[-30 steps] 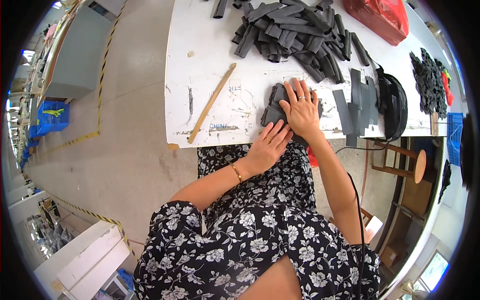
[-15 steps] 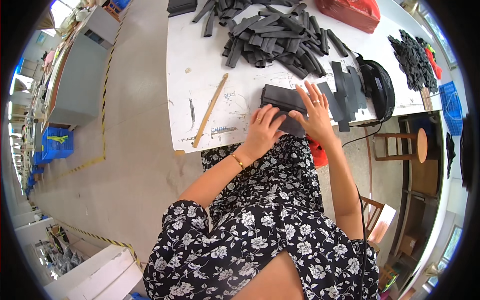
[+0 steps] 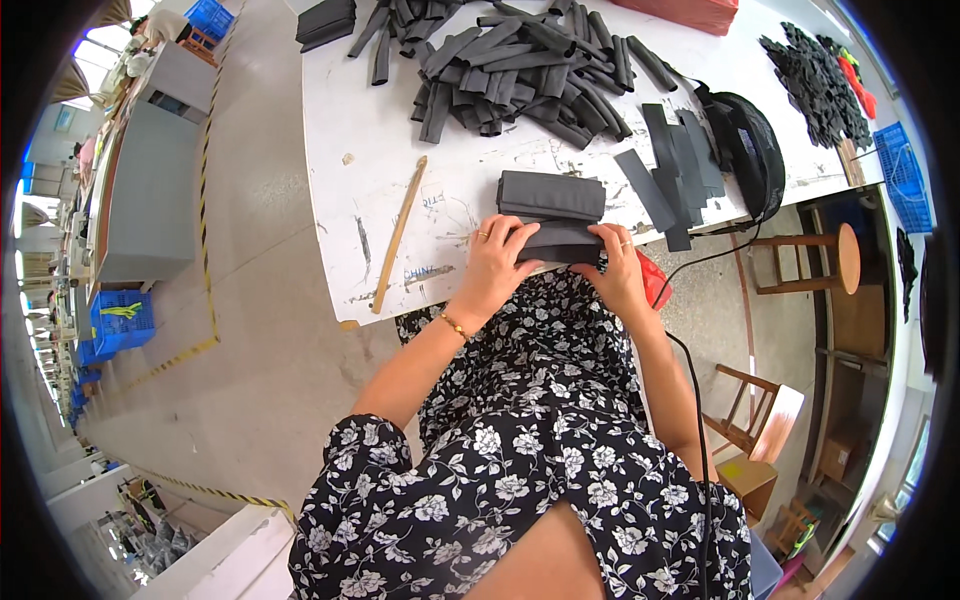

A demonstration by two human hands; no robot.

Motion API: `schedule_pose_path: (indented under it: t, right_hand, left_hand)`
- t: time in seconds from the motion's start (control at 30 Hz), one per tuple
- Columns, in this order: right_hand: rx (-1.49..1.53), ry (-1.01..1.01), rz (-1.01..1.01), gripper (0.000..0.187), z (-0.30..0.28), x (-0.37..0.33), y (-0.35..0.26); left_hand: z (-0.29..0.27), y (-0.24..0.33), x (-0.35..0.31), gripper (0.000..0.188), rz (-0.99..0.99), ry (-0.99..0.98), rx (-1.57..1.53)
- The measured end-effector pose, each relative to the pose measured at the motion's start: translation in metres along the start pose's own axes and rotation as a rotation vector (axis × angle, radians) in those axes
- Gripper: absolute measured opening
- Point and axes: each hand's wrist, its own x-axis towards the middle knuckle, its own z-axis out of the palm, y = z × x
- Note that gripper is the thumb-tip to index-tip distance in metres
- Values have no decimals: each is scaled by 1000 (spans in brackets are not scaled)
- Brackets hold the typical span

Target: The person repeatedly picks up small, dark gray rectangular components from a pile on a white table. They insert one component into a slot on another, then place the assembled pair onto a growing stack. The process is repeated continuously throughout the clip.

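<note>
At the front edge of the white table (image 3: 450,285), a folded black fabric strip (image 3: 560,240) lies crosswise between my hands. My left hand (image 3: 495,262) grips its left end, fingers on top and thumb at the near edge. On its right end, my right hand (image 3: 617,270) pinches with fingers above and thumb below. Just beyond lies a stack of flat black folded pieces (image 3: 550,194). Farther back is a big heap of rolled black fabric tubes (image 3: 510,75). Flat dark strips (image 3: 680,170) lie spread to the right of the stack.
A wooden stick (image 3: 400,235) lies left on the table. A black mesh bag (image 3: 745,155) with a cord sits at the right edge. Back right are a red bag (image 3: 690,12) and a pile of dark pieces (image 3: 815,85). Wooden stools (image 3: 815,262) stand on the floor to the right.
My right hand has come down from above the strip and now grips its right end. The strip now lies straighter at the table edge, and the stack behind it shows more fully. My view has shifted.
</note>
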Motion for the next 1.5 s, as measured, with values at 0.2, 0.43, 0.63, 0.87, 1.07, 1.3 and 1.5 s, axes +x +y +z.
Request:
schedule_pose_path:
  t: [0.2, 0.43, 0.63, 0.87, 1.07, 1.3, 1.5]
  right_hand:
    - [-212, 24, -201, 56, -4, -2, 2]
    - [-48, 104, -52, 47, -20, 4, 0]
    - [-449, 351, 261, 35, -32, 54, 50]
    - [-845, 29, 340, 33, -12, 62, 62]
    - [-874, 68, 211, 22, -8, 59, 64]
    - [-975, 0, 63, 26, -7, 54, 61]
    - [-689, -10, 125, 20, -27, 55, 66]
  left_hand:
    - [8, -3, -8, 57, 53, 50, 236]
    - [-8, 12, 21, 37, 58, 242, 118]
    - [17, -5, 176, 15, -183, 359, -504]
    - [108, -33, 231, 27, -728, 376, -328]
    - [66, -44, 264, 29, -411, 693, -15]
    - [63, -65, 276, 21, -783, 458, -620]
    - [67, -48, 268, 13, -903, 334, -929]
